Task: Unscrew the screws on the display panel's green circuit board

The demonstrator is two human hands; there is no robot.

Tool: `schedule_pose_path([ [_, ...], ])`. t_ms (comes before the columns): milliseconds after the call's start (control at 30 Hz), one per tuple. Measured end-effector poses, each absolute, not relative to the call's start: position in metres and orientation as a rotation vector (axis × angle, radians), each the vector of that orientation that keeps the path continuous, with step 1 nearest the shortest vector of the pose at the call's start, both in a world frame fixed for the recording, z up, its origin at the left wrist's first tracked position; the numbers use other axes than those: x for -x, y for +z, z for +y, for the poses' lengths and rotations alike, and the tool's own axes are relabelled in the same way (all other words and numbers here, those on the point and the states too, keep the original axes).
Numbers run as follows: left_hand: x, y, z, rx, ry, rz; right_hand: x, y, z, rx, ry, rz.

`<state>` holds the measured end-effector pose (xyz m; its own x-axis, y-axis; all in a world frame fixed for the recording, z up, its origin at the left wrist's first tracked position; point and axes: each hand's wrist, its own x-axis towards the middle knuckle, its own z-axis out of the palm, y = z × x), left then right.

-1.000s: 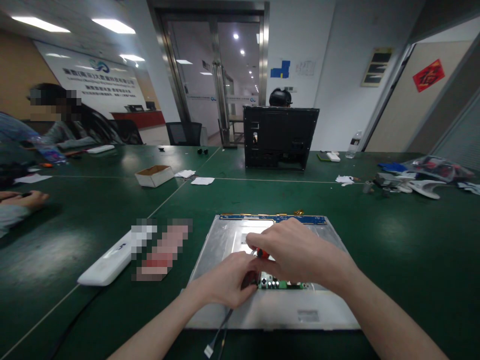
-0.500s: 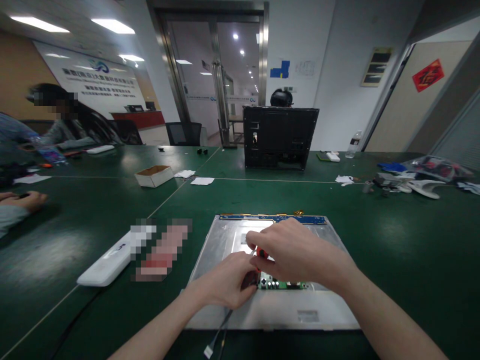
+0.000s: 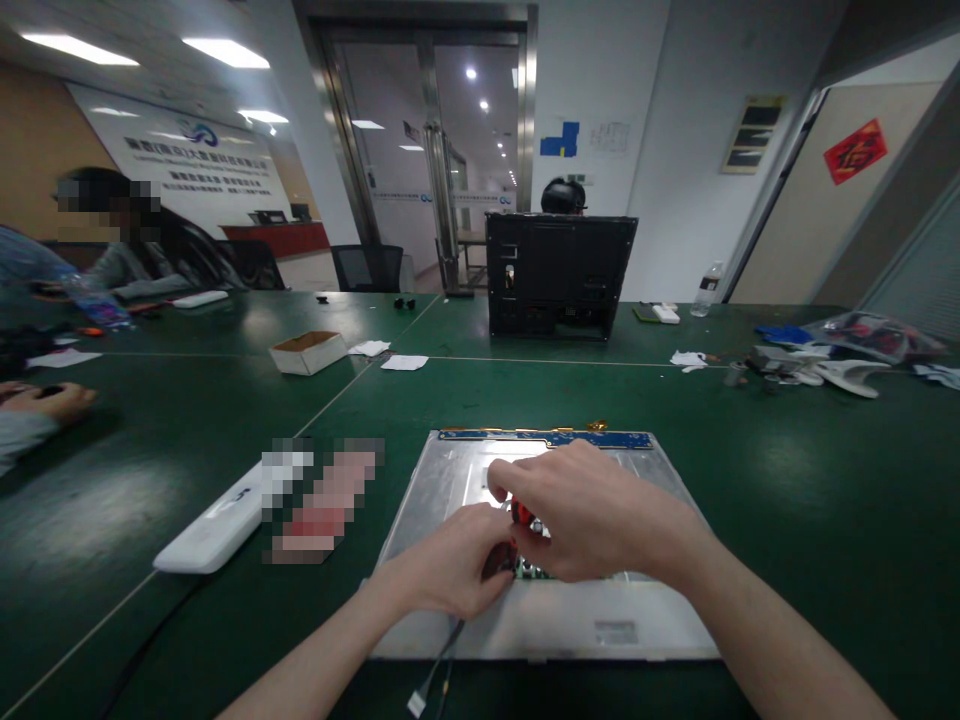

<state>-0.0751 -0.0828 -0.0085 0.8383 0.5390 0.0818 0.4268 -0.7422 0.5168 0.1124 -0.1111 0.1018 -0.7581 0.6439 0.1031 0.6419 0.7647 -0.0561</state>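
Observation:
A silver display panel (image 3: pixel 450 470) lies flat in front of me, with a blue circuit strip (image 3: pixel 611 440) along its far edge. On its middle sits a green circuit board (image 3: pixel 534 572), mostly covered by my hands. My right hand (image 3: pixel 592 505) is closed on a red and black screwdriver (image 3: pixel 521 512), held upright over the board. My left hand (image 3: pixel 457 560) rests on the panel against the board's left end, fingers curled in by the screwdriver; what they pinch is hidden. A cable with a white plug (image 3: pixel 417 702) trails out from under my left wrist.
Left of the panel lie a white power strip (image 3: pixel 202 535) and a blurred-out reddish item (image 3: pixel 322 510). Farther back are an open carton (image 3: pixel 307 352) and a black monitor housing (image 3: pixel 562 280). Clutter (image 3: pixel 817 365) lies at the right. Another person's hand (image 3: pixel 60 400) is at the left edge.
My right hand has turned slightly around the screwdriver and come a little lower, covering more of the green board. My left hand has stayed in place.

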Motion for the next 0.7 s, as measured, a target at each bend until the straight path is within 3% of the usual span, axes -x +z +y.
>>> schedule_pose_path([
  [700,0.0737,-0.0074,-0.0835,-2.582,0.299,0.714,-0.1106,0.1007,-0.1084,1.051,0.004,-2.837],
])
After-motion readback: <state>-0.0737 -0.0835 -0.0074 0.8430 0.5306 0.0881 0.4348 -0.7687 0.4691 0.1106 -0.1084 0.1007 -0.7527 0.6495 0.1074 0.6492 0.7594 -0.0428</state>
